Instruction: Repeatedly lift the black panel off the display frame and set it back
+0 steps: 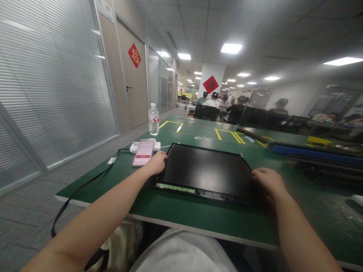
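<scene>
A flat black display panel (pixel 205 170) lies on the green table (pixel 170 209) in front of me, with a thin green circuit strip along its near edge. My left hand (pixel 157 162) rests on the panel's left edge, fingers curled against it. My right hand (pixel 268 180) grips the panel's right edge, fingers closed over it. Both forearms reach in from the bottom of the view.
A pink-screened phone (pixel 143 153) lies left of the panel beside a white power block (pixel 156 145) with a black cable (pixel 85 185) running off the table. A water bottle (pixel 153 119) stands further back. Blue and black parts (pixel 312 153) sit at right. Several people sit at far tables.
</scene>
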